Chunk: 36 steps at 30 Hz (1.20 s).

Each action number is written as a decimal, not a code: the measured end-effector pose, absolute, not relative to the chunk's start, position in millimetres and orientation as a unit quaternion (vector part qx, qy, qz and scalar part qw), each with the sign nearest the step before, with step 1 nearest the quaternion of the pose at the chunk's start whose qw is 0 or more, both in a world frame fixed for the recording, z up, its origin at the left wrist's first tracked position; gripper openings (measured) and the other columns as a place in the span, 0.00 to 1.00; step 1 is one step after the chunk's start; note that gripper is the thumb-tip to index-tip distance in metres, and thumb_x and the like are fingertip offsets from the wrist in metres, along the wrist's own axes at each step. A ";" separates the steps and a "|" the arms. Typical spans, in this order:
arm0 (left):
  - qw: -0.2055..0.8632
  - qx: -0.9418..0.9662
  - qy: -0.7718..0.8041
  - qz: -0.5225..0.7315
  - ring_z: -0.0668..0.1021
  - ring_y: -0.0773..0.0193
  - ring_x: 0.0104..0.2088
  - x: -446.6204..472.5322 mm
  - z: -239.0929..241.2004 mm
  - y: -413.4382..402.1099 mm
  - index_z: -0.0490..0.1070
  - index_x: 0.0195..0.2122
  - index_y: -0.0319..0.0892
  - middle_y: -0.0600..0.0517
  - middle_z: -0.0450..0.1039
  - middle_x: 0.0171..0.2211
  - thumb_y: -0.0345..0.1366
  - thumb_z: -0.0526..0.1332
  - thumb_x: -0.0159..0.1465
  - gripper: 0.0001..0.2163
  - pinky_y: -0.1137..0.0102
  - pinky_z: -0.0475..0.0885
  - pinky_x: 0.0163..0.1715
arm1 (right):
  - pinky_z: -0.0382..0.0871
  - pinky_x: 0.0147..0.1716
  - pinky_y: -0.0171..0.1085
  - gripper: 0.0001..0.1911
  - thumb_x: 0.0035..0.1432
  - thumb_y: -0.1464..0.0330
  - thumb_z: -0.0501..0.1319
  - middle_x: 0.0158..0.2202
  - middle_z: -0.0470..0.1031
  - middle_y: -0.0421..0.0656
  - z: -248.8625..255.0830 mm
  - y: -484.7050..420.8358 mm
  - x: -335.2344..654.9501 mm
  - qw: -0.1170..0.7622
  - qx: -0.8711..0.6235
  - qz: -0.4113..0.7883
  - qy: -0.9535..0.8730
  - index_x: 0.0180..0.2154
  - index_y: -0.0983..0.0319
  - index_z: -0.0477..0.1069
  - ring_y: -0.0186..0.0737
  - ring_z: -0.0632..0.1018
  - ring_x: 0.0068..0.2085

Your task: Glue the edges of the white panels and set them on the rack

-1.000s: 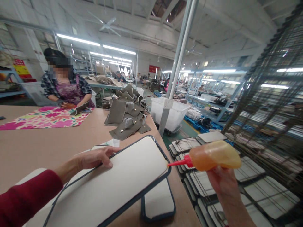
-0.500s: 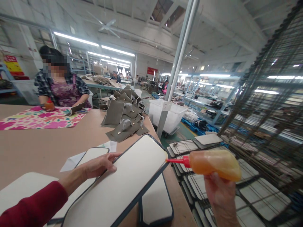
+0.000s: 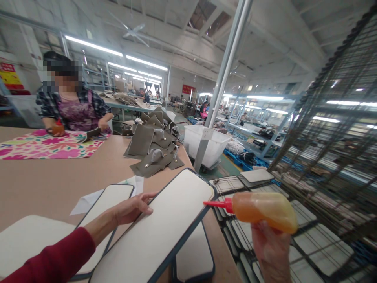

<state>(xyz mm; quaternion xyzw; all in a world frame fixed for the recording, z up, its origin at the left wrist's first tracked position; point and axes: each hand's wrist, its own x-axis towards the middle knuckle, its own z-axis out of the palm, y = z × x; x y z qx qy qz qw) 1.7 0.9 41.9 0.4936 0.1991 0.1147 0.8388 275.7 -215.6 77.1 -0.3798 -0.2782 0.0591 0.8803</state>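
Observation:
My left hand (image 3: 134,209), in a red sleeve, rests with spread fingers on the left edge of a long white panel with a dark rim (image 3: 165,224) that lies tilted on the brown table (image 3: 53,177). My right hand (image 3: 272,245) grips an orange squeeze bottle (image 3: 263,210) held sideways. Its red nozzle (image 3: 216,204) points left and touches the panel's far right rim. Two more white panels lie nearby, one (image 3: 101,210) under my left wrist and one (image 3: 194,249) below the raised panel.
A pile of grey leather pieces (image 3: 154,145) sits further back on the table. A person in a plaid shirt (image 3: 73,108) works over a floral cloth (image 3: 53,144) at the far left. Right of the table stand wire racks with white panels (image 3: 309,232), a white bin (image 3: 210,145) and a steel post (image 3: 219,90).
My right hand has carried the bottle slightly left and lower, and its nozzle stays at the panel's rim. My left hand has slid a little to the right along the panel.

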 end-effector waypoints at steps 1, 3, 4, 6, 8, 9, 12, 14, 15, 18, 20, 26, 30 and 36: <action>0.839 0.492 0.202 0.117 0.77 0.53 0.43 2.7 41.8 0.8 0.60 0.58 0.41 0.46 0.75 0.46 0.24 0.63 0.42 0.38 0.66 0.71 0.41 | 0.72 0.35 0.31 0.19 0.35 0.71 0.71 0.32 0.77 0.36 77.3 -215.6 274.7 0.880 -0.380 0.060 -0.279 0.35 0.58 0.74 0.34 0.76 0.34; 0.839 0.490 0.204 0.120 0.76 0.53 0.44 4.7 41.9 0.5 0.60 0.58 0.41 0.47 0.75 0.46 0.24 0.63 0.42 0.38 0.66 0.71 0.42 | 0.71 0.35 0.31 0.19 0.36 0.71 0.71 0.33 0.77 0.36 78.3 -216.3 273.5 0.880 -0.378 0.060 -0.280 0.35 0.57 0.74 0.34 0.76 0.34; 0.839 0.490 0.203 0.120 0.76 0.53 0.44 5.6 42.0 0.4 0.60 0.58 0.40 0.47 0.75 0.46 0.24 0.63 0.42 0.38 0.66 0.71 0.42 | 0.71 0.34 0.30 0.18 0.36 0.71 0.71 0.32 0.77 0.35 79.1 -216.8 273.6 0.881 -0.377 0.059 -0.280 0.35 0.57 0.74 0.33 0.76 0.33; 0.841 0.489 0.198 0.116 0.76 0.53 0.44 7.1 42.0 0.5 0.59 0.58 0.40 0.46 0.75 0.45 0.24 0.63 0.42 0.38 0.65 0.71 0.43 | 0.70 0.33 0.30 0.16 0.37 0.71 0.70 0.30 0.76 0.35 80.6 -218.0 275.0 0.882 -0.376 0.054 -0.280 0.33 0.57 0.74 0.32 0.75 0.31; 0.843 0.488 0.196 0.114 0.77 0.53 0.44 8.2 41.8 0.9 0.59 0.58 0.39 0.46 0.75 0.45 0.24 0.63 0.43 0.38 0.65 0.71 0.42 | 0.69 0.32 0.29 0.14 0.38 0.71 0.70 0.29 0.75 0.33 81.8 -219.3 277.6 0.882 -0.375 0.048 -0.280 0.32 0.57 0.74 0.31 0.74 0.29; 0.843 0.487 0.197 0.113 0.77 0.53 0.43 8.6 41.6 1.2 0.58 0.59 0.39 0.45 0.75 0.45 0.24 0.63 0.43 0.38 0.65 0.71 0.42 | 0.69 0.31 0.29 0.14 0.38 0.71 0.70 0.28 0.75 0.33 82.1 -219.9 279.0 0.882 -0.376 0.044 -0.280 0.31 0.57 0.73 0.30 0.74 0.29; 0.843 0.482 0.212 0.113 0.76 0.52 0.44 10.6 41.1 1.7 0.57 0.59 0.39 0.46 0.75 0.46 0.24 0.64 0.42 0.40 0.65 0.71 0.41 | 0.69 0.30 0.28 0.14 0.38 0.71 0.70 0.27 0.75 0.33 81.8 -221.7 281.2 0.879 -0.383 0.040 -0.281 0.32 0.57 0.73 0.31 0.74 0.29; 0.842 0.477 0.225 0.113 0.76 0.53 0.44 13.1 40.9 1.6 0.58 0.59 0.39 0.46 0.75 0.46 0.24 0.64 0.41 0.40 0.66 0.71 0.41 | 0.69 0.31 0.29 0.14 0.39 0.71 0.70 0.28 0.75 0.34 80.3 -223.2 280.3 0.877 -0.389 0.038 -0.280 0.32 0.57 0.73 0.31 0.74 0.29; 0.843 0.475 0.226 0.112 0.76 0.53 0.44 14.7 40.8 1.6 0.58 0.58 0.39 0.46 0.75 0.45 0.24 0.64 0.41 0.40 0.66 0.71 0.41 | 0.69 0.32 0.29 0.14 0.39 0.71 0.69 0.28 0.75 0.34 79.1 -224.2 279.2 0.875 -0.392 0.038 -0.280 0.32 0.57 0.73 0.31 0.74 0.30; 0.850 0.473 0.208 0.102 0.77 0.53 0.43 21.3 40.5 1.6 0.61 0.57 0.39 0.46 0.76 0.44 0.24 0.64 0.41 0.38 0.66 0.71 0.40 | 0.70 0.34 0.30 0.16 0.39 0.70 0.70 0.30 0.76 0.35 74.2 -228.7 275.1 0.871 -0.404 0.037 -0.279 0.34 0.57 0.73 0.32 0.75 0.32; 0.853 0.472 0.198 0.097 0.77 0.53 0.42 26.6 40.1 2.1 0.62 0.57 0.39 0.46 0.76 0.44 0.24 0.64 0.41 0.37 0.66 0.71 0.40 | 0.70 0.35 0.30 0.16 0.40 0.70 0.69 0.31 0.76 0.36 70.9 -232.9 272.9 0.866 -0.415 0.037 -0.276 0.35 0.57 0.72 0.33 0.75 0.33; 0.859 0.467 0.191 0.085 0.79 0.56 0.38 45.8 35.9 4.9 0.61 0.58 0.41 0.46 0.76 0.44 0.24 0.64 0.43 0.37 0.68 0.72 0.38 | 0.70 0.34 0.29 0.15 0.40 0.71 0.69 0.30 0.76 0.37 63.8 -246.4 272.1 0.858 -0.442 0.028 -0.260 0.34 0.57 0.72 0.32 0.75 0.31; 0.867 0.465 0.169 0.064 0.79 0.56 0.38 62.0 36.2 4.4 0.61 0.58 0.42 0.47 0.76 0.44 0.24 0.64 0.44 0.37 0.68 0.72 0.37 | 0.70 0.31 0.28 0.14 0.40 0.72 0.70 0.27 0.76 0.37 59.3 -255.3 271.4 0.859 -0.452 0.016 -0.241 0.33 0.57 0.73 0.32 0.76 0.29; 0.869 0.469 0.150 0.039 0.79 0.57 0.35 91.6 41.1 -2.3 0.62 0.58 0.39 0.46 0.78 0.40 0.25 0.64 0.45 0.35 0.68 0.73 0.36 | 0.73 0.33 0.32 0.20 0.34 0.70 0.72 0.30 0.77 0.39 59.4 -272.3 266.9 0.871 -0.443 0.012 -0.212 0.35 0.57 0.73 0.36 0.77 0.32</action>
